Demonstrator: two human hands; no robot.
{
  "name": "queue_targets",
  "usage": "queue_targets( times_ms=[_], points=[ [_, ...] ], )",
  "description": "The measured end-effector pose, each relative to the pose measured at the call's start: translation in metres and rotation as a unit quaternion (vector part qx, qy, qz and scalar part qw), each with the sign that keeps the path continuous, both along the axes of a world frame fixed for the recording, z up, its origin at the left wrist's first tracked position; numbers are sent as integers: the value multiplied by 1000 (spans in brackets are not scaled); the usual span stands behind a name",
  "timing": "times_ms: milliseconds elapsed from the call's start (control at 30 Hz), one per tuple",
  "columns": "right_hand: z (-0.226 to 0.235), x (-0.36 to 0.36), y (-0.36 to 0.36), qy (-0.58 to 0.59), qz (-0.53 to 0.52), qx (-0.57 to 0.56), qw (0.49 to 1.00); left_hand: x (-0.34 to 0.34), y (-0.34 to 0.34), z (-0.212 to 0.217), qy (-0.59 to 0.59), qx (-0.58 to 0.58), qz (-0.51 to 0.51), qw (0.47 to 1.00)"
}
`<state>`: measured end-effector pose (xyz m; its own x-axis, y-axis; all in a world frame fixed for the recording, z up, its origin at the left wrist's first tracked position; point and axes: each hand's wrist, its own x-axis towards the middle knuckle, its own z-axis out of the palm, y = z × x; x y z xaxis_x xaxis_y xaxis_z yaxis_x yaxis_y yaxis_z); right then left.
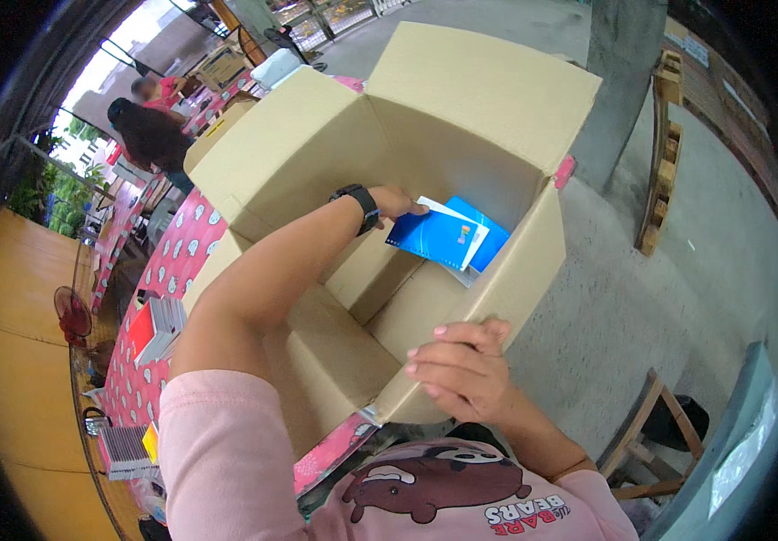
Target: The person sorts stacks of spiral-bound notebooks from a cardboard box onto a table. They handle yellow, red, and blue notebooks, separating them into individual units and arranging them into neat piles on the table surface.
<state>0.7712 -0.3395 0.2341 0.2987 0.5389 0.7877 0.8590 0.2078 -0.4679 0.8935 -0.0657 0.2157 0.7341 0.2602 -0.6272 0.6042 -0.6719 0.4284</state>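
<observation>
A large cardboard box (461, 59) stands with its flaps folded outward on a pink patterned tablecloth. My left hand (395, 203), with a black watch at the wrist, reaches inside it. Its fingers are closed on the upper left edge of a blue booklet (434, 236). Under and beside that lie another blue booklet (490, 236) and white page edges, fanned out near the box's far right corner. My right hand (465, 368) is bent over the near right flap of the box, its fingers curled around the cardboard edge.
Stacks of booklets (156, 330) lie on the pink tablecloth (197, 236) to the left. Two people (150, 135) are at the tables farther back. A wooden pallet (661, 153) leans by a concrete pillar (625, 81); a wooden frame (655, 437) stands at the lower right.
</observation>
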Motion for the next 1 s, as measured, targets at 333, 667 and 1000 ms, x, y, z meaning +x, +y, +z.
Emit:
queue_targets(
  times_ms=[333,667,1000],
  points=[
    [6,15,-12,10,53,-30,998,19,25,36,-106,-107,-52,987],
    [54,73,11,346,420,137,828,-152,-78,164,-601,-236,90,758],
    [151,-37,150,206,292,-116,927,-288,-73,117,-754,-132,209,608]
  ],
)
